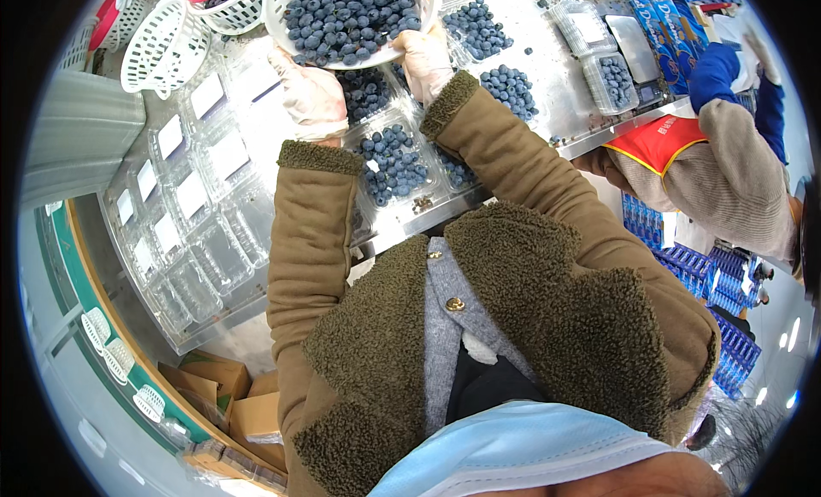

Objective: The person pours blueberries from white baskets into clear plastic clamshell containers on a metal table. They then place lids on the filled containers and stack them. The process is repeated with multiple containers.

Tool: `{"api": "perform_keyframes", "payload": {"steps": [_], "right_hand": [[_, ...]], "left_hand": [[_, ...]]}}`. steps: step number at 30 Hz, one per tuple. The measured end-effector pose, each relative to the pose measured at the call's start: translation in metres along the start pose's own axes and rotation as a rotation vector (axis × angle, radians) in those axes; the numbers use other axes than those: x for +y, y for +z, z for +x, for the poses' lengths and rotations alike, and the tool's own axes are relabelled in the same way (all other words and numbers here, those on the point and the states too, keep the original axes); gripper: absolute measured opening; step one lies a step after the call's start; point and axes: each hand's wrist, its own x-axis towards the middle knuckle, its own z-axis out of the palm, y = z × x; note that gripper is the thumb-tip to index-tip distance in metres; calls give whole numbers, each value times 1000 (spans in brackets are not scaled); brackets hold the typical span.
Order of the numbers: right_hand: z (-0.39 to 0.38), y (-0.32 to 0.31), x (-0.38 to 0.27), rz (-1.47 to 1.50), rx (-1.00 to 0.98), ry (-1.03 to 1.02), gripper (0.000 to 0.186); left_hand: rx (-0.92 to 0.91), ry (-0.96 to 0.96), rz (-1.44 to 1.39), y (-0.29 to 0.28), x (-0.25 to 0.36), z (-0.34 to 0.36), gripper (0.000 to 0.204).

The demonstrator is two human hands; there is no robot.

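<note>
A white bowl heaped with blueberries (351, 22) is raised above the steel table (556, 112) at the top of the view. My left hand (308, 99), in a pale thin glove, is at the bowl's lower left, fingers against it. My right hand (422, 61), gloved too, grips the bowl's right rim. Beneath, clear clamshells hold blueberries (395, 166), some partly hidden by the bowl and my arms. More filled clamshells (506, 93) lie to the right. Several empty clamshells with white pads (190, 192) stand in rows to the left.
Perforated white baskets (158, 56) stand at back left, beside a grey panel (81, 138). A scale (648, 91), closed packs (610, 79) and blue cartons (654, 31) are at right. A co-worker (727, 180) in a red vest works there. Cardboard boxes (227, 377) lie below left.
</note>
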Motion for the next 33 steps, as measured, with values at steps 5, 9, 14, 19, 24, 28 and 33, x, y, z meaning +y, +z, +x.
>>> {"api": "perform_keyframes", "payload": {"steps": [5,9,14,19,24,28,33], "right_hand": [[-14,8,-13,66,-34,118,60],[-30,4,-24,143,-25,197,61],[-42,-2,-41,349,67,220,76],[-55,-24,-66,269,91,168,52],[-65,-46,-80,293,81,155,60],[-73,-63,-90,307,118,168,71],[-85,-89,-98,373,131,126,78]], "left_hand": [[20,-105,-535,-9,12,4,39],[133,-327,-1220,-6,37,2,32],[323,-217,-1304,2,88,-13,24],[29,-372,-1304,8,78,-22,30],[-51,-266,-1359,12,54,-27,26],[14,-191,-1717,-4,87,-36,19],[-221,324,-893,21,167,-84,20]]}}
